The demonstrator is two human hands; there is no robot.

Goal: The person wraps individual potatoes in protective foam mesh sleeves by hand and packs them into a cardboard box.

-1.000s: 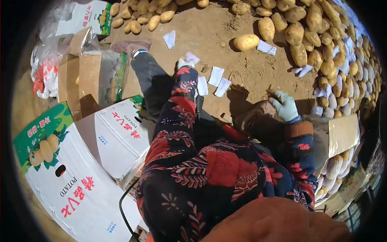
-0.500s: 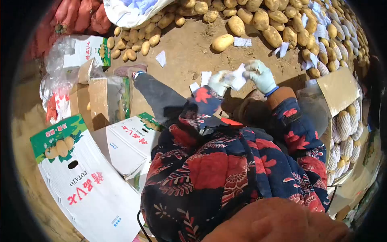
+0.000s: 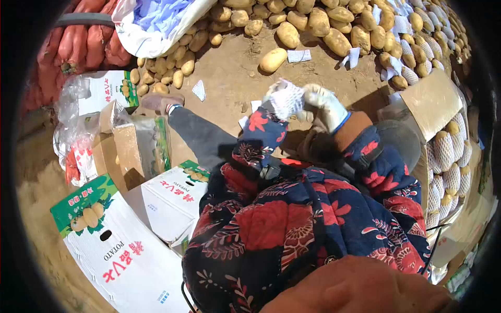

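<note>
A white foam net sleeve [image 3: 288,101] is bunched up in front of me, between my two gloved hands. My left hand [image 3: 271,96] is largely hidden behind the sleeve and grips it. My right hand [image 3: 329,107], in a pale glove with a blue cuff, has its fingers curled at the sleeve's right edge. On the dirt beyond them lie a loose potato [image 3: 273,60] and a flat piece of foam net [image 3: 299,56].
Bare potatoes [image 3: 319,22] are heaped ahead. An open carton [image 3: 434,104] of netted potatoes [image 3: 443,151] stands at right. Printed potato cartons [image 3: 133,255] lie at left. A white sack [image 3: 128,31] of bluish nets and red mesh bags [image 3: 73,44] sit at far left.
The foam net sleeve has shifted left and toward my left hand, and hangs fuller. My right hand has moved slightly lower, its fingers more curled. The camera view has shifted a little.
</note>
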